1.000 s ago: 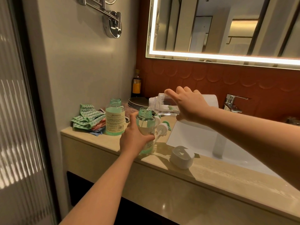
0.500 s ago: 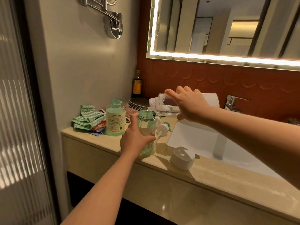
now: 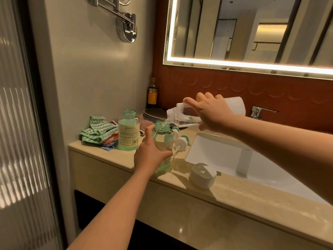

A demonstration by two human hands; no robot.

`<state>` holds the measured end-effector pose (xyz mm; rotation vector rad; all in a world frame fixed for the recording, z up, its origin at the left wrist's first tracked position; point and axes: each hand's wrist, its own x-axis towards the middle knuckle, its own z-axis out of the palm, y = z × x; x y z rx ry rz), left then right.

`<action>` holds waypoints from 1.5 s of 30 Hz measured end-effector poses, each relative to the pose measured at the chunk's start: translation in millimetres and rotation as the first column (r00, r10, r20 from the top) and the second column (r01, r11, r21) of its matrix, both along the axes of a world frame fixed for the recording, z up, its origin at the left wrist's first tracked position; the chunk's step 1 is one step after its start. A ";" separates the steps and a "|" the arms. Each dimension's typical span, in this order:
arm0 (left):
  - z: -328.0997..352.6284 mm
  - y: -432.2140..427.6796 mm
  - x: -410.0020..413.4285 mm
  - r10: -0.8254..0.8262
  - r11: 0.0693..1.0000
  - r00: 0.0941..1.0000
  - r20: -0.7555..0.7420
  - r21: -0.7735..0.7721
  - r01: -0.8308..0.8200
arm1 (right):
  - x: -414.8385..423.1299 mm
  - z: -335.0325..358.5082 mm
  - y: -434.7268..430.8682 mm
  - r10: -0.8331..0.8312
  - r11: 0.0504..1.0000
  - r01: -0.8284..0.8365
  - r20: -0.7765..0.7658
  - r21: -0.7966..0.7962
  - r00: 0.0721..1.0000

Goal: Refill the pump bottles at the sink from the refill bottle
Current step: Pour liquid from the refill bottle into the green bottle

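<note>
My left hand (image 3: 149,156) grips an uncapped green-tinted pump bottle (image 3: 163,138) standing on the beige counter (image 3: 234,195) left of the sink. My right hand (image 3: 210,110) holds the clear refill bottle (image 3: 182,115) tipped almost flat, its mouth over the pump bottle's neck, and a thin stream runs in. A second uncapped green bottle (image 3: 128,132) with a label stands further left. Two white pump heads (image 3: 181,139) lie just behind the held bottle.
A white cap (image 3: 202,175) lies on the counter's front edge beside the white sink basin (image 3: 225,156). Folded green cloths (image 3: 98,131), stacked plates (image 3: 153,114) and a dark bottle (image 3: 152,95) fill the back corner. A chrome tap (image 3: 259,111) stands behind the basin.
Both hands stay nearly where they were. The refill bottle's mouth has dipped slightly toward the pump bottle's neck.
</note>
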<state>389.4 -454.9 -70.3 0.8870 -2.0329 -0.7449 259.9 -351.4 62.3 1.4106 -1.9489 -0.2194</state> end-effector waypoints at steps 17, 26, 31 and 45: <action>-0.1 1.4 1.1 0.004 1.000 1.000 0.005 -0.002 -0.004 | 8.3 9.4 0.4 -0.010 0.999 0.014 -0.103 0.041 0.995; 0.4 1.4 0.3 0.006 1.000 1.000 0.008 0.003 -0.006 | 11.2 15.4 -3.9 0.022 0.999 -0.015 -0.149 0.048 0.989; -0.7 0.7 -0.3 0.011 1.000 1.000 0.008 0.001 -0.011 | 15.5 19.8 -6.3 0.017 0.998 -0.001 -0.250 0.066 0.968; -1.3 -6.5 -1.3 0.002 1.000 1.000 -0.014 0.017 -0.002 | 24.6 18.3 -10.9 0.048 0.998 -0.032 -0.361 0.051 0.931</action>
